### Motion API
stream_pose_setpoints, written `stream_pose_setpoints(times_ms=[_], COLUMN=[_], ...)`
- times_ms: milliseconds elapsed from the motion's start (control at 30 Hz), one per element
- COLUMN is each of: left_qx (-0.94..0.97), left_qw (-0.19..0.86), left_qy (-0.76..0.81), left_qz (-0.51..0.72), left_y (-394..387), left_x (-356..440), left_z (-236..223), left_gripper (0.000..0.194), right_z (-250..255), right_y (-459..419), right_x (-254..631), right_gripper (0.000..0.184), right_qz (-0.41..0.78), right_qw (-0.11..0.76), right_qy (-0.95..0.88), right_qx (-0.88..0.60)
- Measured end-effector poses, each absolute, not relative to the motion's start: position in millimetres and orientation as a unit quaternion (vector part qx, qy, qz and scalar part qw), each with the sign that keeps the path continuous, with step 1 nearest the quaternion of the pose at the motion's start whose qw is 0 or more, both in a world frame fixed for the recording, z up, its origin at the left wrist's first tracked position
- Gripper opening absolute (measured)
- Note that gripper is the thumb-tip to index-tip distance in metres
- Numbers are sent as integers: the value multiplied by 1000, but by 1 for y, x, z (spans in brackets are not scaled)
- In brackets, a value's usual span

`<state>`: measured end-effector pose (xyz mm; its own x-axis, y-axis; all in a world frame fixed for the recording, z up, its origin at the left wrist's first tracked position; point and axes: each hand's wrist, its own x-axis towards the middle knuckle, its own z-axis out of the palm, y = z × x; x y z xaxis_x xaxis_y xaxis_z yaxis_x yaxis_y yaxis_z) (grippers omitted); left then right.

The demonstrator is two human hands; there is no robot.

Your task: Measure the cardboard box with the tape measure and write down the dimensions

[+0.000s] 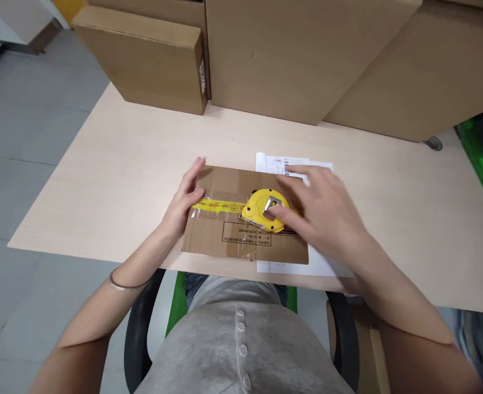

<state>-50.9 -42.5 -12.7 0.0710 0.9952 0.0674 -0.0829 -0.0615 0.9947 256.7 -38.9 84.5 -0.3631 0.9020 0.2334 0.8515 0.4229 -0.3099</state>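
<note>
A small brown cardboard box (pixel 214 238) lies flat in front of me, with yellow printed tape (pixel 217 206) under clear tape across its top and a block of printed text. My left hand (pixel 180 205) grips the box's left edge, thumb on top and fingers along the side. On the box's right half rests a yellow tape measure (pixel 259 203) with a metal clip. Over it hovers my right hand (pixel 323 210), slightly blurred, fingers spread and thumb across the clip. Whether the thumb presses on it I cannot tell. The box partly covers white printed papers (pixel 294 267).
Larger cardboard boxes stand along the back of the light wooden table (pixel 114 180): a flat one (pixel 151 65) at left, a tall one (pixel 274 60) in the middle and another (pixel 409 76) at right. A black chair armrest (pixel 138 334) is below the front edge.
</note>
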Motion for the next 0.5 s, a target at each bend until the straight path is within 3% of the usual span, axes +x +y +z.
stream_pose_setpoints(times_ms=[133, 333, 500], left_qx=[518, 469, 426], left_qw=[528, 541, 564], left_qy=[425, 414, 394], left_qz=[522, 562, 588], left_y=[-44, -49, -41], left_x=[-49, -40, -40], left_z=[-10, -4, -12], left_gripper=[40, 61, 68], right_z=[79, 87, 96], right_y=[-45, -44, -24], right_x=[222, 195, 154], right_gripper=[52, 44, 38], right_qz=[169, 403, 361], right_qw=[186, 238, 249], right_qy=[-864, -802, -841], right_qx=[-436, -371, -317])
